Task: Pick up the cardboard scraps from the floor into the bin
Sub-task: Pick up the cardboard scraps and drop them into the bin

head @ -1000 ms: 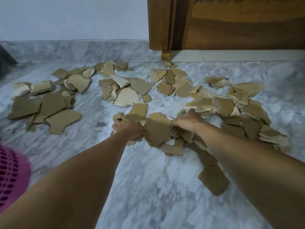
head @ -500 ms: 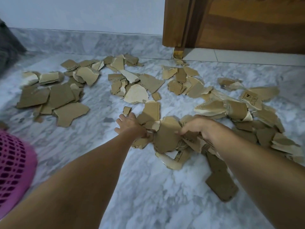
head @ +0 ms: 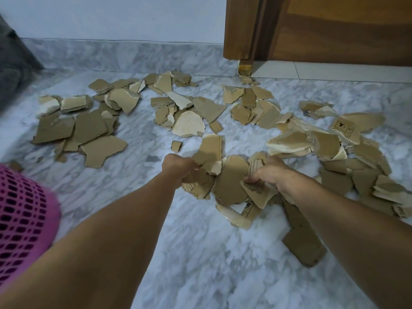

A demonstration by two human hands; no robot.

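Cardboard scraps (head: 229,181) bunched between both clutching hands (head: 223,172).

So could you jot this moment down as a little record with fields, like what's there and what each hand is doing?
setting: marble floor by a wooden door
cardboard scraps: torn pieces in several heaps across the floor
left hand: closed on scraps at the near heap's left edge
right hand: fingers curled around scraps on the heap's right
pink bin: lower left, mesh wall, contents not visible
progress: most scraps lie on the floor
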